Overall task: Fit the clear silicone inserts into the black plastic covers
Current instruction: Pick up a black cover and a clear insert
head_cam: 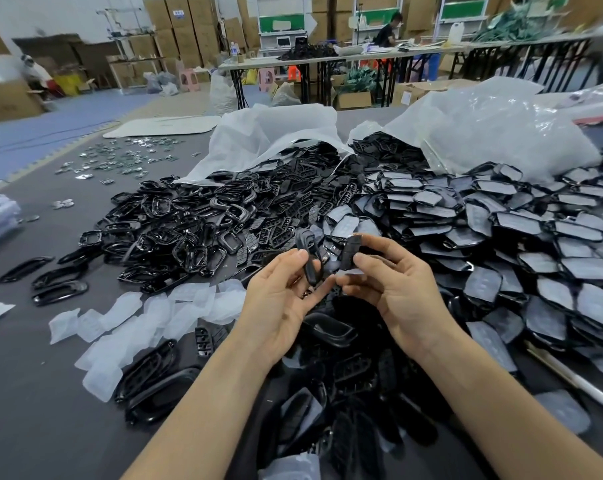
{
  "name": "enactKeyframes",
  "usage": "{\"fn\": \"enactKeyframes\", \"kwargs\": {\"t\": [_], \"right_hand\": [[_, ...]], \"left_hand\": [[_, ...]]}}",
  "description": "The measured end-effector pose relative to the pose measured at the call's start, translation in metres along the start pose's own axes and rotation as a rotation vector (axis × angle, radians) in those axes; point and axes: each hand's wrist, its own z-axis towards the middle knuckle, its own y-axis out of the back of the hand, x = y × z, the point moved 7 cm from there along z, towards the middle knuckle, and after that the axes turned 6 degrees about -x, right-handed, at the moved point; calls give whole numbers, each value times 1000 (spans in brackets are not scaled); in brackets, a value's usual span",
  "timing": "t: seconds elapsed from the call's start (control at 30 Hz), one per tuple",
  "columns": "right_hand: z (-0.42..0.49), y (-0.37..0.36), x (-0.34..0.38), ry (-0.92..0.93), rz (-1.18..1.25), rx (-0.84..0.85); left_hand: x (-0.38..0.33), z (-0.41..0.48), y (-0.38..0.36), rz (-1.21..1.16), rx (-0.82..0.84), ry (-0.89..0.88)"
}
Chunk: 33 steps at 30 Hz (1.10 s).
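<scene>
Here, my left hand (pixel 279 299) has its fingers (pixel 293 258) pinching a black ring-shaped cover (pixel 309 268), held upright above the counter (pixel 33 393). Just right of them, my right hand (pixel 400 296) curls its fingers round a second black cover (pixel 349 252), the two pieces near but apart. Left of and below the left fingers lie loose clear silicone inserts (pixel 126 320). Beyond both hands' fingers spreads a heap of black covers (pixel 196 230), and right of the right fingers lie covers with pale inserts (pixel 535 237), beside plastic bags (pixel 483 133)
</scene>
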Motion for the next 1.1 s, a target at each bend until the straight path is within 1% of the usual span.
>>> {"fn": "enactKeyframes", "kwargs": {"t": [0.2, 0.37, 0.5, 0.63, 0.77, 0.93, 1.03, 1.1], "right_hand": [[-1, 0, 1, -50, 15, -37], [-4, -1, 5, -67, 64, -5], [-4, -3, 6, -72, 95, 14], [-3, -2, 3, -83, 112, -6], [-2, -2, 2, -85, 120, -12], [0, 1, -1, -115, 146, -82], [1, 6, 1, -76, 131, -135], [1, 11, 7, 35, 5, -184]], "left_hand": [[-2, -1, -1, -58, 32, -15], [-4, 0, 2, 71, 35, -30], [-5, -1, 2, 83, 14, -19], [-5, -4, -1, 105, 31, -9], [-6, -5, -4, 76, 34, -19], [-9, -4, -4, 7, 21, -106], [-12, -5, -4, -1, 23, -152], [-12, -6, -6, 23, 31, -175]]}}
